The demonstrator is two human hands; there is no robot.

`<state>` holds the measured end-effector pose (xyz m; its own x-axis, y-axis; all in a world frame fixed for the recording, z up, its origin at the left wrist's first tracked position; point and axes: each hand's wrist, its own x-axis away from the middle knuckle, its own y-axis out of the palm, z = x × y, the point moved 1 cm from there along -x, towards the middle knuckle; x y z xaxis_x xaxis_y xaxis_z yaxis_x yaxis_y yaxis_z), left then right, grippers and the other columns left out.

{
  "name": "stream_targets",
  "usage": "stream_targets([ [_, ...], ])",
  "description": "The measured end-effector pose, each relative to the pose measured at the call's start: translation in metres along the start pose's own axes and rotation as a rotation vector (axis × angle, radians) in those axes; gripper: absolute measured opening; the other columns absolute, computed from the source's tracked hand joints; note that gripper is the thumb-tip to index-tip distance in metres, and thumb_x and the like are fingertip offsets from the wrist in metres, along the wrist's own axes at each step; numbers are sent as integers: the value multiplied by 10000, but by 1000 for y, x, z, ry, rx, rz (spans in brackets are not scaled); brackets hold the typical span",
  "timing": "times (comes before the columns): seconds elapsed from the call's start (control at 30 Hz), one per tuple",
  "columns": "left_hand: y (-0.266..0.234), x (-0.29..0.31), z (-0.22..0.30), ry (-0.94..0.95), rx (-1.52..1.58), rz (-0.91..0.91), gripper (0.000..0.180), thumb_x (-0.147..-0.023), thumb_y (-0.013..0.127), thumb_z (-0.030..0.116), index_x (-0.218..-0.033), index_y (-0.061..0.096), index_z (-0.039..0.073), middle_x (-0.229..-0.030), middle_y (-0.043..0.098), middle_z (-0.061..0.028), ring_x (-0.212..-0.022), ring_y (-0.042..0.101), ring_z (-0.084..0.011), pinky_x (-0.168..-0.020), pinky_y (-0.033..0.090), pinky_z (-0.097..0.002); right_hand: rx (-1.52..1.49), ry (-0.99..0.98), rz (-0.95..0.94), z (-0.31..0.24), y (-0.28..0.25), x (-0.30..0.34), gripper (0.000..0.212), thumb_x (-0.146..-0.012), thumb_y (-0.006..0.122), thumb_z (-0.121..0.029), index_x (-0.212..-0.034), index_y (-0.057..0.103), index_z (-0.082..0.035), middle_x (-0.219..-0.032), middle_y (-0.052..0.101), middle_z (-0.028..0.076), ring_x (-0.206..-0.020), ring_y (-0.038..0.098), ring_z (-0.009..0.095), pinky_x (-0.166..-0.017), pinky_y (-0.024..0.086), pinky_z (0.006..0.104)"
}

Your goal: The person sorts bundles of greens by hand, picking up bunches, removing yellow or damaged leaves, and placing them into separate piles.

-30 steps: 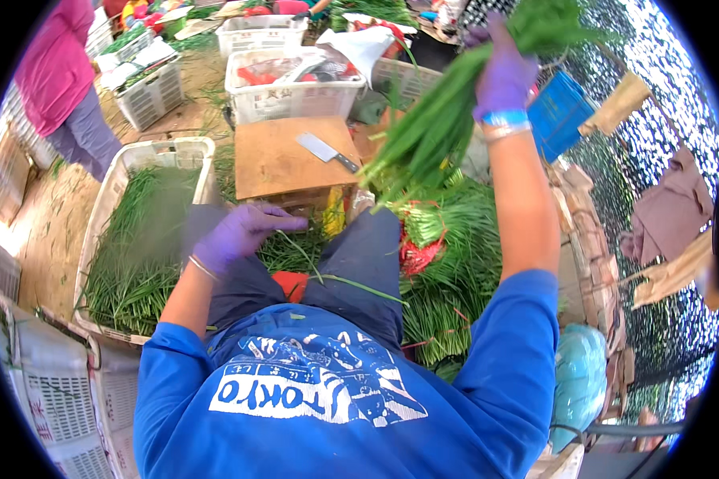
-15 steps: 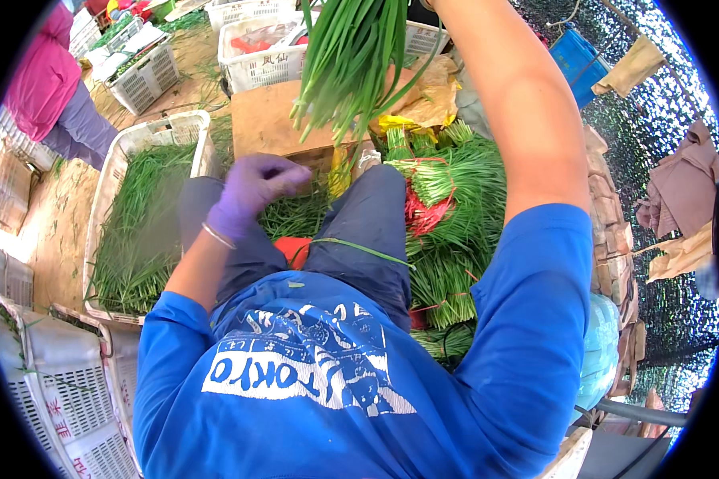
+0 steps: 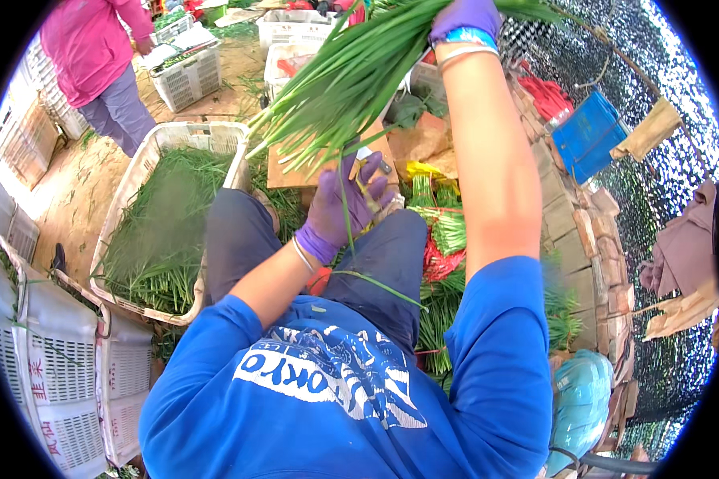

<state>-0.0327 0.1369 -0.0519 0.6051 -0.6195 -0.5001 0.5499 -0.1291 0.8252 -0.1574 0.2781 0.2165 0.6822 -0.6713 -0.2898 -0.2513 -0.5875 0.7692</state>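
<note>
Nearest is the wearer's blue shirt (image 3: 280,415), with dark trousers (image 3: 236,231) just beyond it and a loose leaf (image 3: 383,286) lying across the right thigh, as it did half a second ago. To the right of the lap lie bundles of green leaves (image 3: 439,323), more of them now hidden behind the raised right arm. To the left, a white crate (image 3: 238,156) full of cut leaves stands as before.

Farther out, the left hand (image 3: 339,207), in a purple glove, has moved right and away from the body; its fingers, earlier drawn together, are now spread. A slender leaf (image 3: 349,227) runs down across the glove; I cannot tell whether it is pinched. The knife (image 3: 364,152), plain on the board (image 3: 287,172) a second ago, shows only in part beyond those fingers.

Farther still, the right hand (image 3: 465,22) is back in view, closed around the bunch of long green leaves (image 3: 359,80). The bunch, which hung down half a second ago, now slants, its cut ends toward the near left, above the board and just beyond the left hand.

At the far left, the person in pink (image 3: 92,48) now shows an arm reaching beside a crate.
</note>
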Motion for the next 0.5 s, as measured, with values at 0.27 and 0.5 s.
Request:
stream_targets([
  [0.27, -11, -27, 42, 249, 5, 176, 287, -853, 526, 258, -1079, 496, 84, -957, 589, -19, -749, 568, -127, -743, 476, -354, 23, 113, -58, 18, -26, 12, 161, -809, 449, -94, -774, 512, 50, -700, 550, 125, -632, 542, 215, -605, 457, 283],
  [0.5, -3, -14, 44, 112, -312, 307, 223, -852, 513, 190, -1043, 507, 74, -716, 522, 34, -527, 449, -64, -701, 480, -319, -3, 13, 19, 15, -40, 7, 112, -795, 494, -121, -783, 542, -20, -690, 563, 96, -582, 539, 203, -532, 439, 313],
])
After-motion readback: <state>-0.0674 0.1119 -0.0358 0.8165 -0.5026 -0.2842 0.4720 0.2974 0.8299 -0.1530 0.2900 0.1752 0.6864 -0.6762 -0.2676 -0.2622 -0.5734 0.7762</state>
